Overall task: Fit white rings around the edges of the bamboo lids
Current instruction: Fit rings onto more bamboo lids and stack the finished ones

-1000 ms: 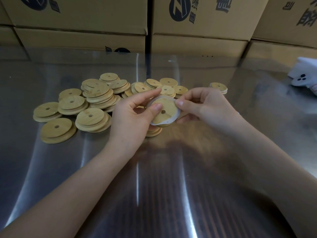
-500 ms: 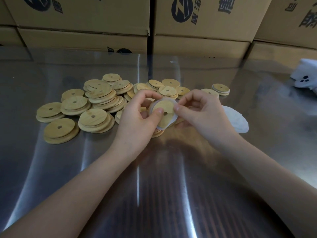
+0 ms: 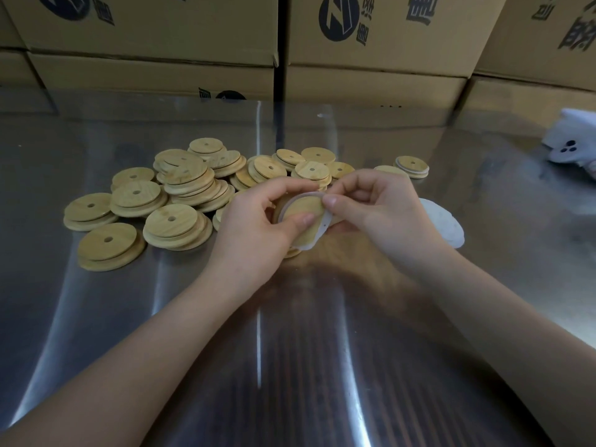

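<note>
Above the bench (image 3: 290, 350), lid pile (image 3: 180, 201) at 10 o'clock, left hand (image 3: 254, 227) grip clasps the bamboo lid (image 3: 304, 214), right hand (image 3: 383, 214) grip pinches the white ring (image 3: 323, 228) at 1 o'clock; best thumb-pin the seated arc, roll 4 o'clock slack over the rim.

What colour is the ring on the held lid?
The ring on the lid is white; head view shows it best.

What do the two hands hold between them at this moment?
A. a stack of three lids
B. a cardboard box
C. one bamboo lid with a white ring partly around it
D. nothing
C: the left hand grips one bamboo lid, and the right hand pinches the white ring, which still hangs loose at the lid's lower right edge.
</note>
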